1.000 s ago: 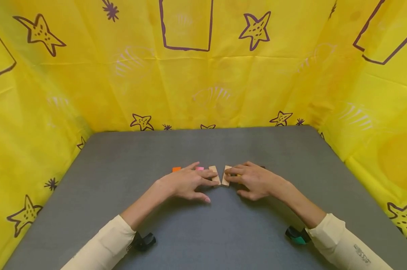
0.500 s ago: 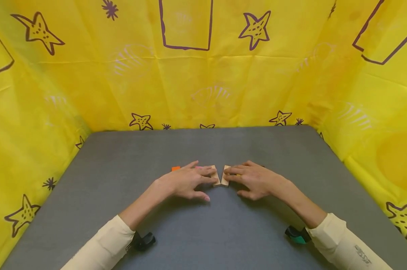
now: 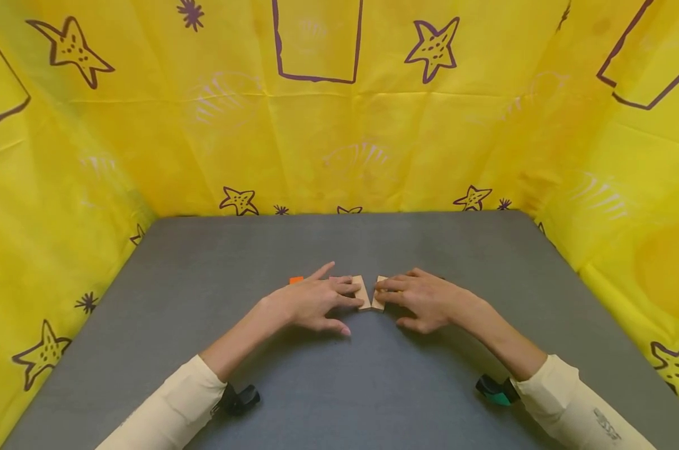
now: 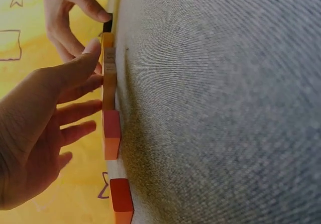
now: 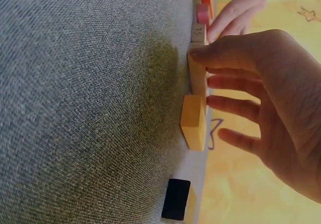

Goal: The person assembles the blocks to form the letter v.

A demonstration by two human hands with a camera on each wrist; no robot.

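My left sleeve (image 3: 167, 400), cream-coloured, slanted up from the bottom edge across a grey table (image 3: 339, 387). At the left end of a row of small blocks lay an orange block (image 3: 296, 280), just beyond my left hand (image 3: 311, 305) and untouched. That hand was spread, its back facing up, pinching nothing: a couple of fingertips rested against the left wood block (image 3: 364, 290), while the thumb stood clear. Between the orange and the wood sat a pink block (image 4: 112, 126), partly hidden from above by my fingers but plain from the left wrist.

At the centre, the left wood block and the right wood block (image 5: 197, 77) made a narrow V, near ends touching or nearly so, far ends apart. Fingertips of my right hand (image 3: 426, 301) rested on the right one; this hand was spread too, fingers only slightly bent, gripping nothing. Further right came a yellow block (image 5: 192, 121), covered from above by that hand, then a black block (image 5: 176, 199), apart from it. My right sleeve (image 3: 576, 400) finished that side.

I took the step in hand to be steadying or nudging the wood pair, one hand to each; I couldn't tell which. The next move, I judged, called for light, even pressure from both sides, without knocking the pink or yellow neighbours.
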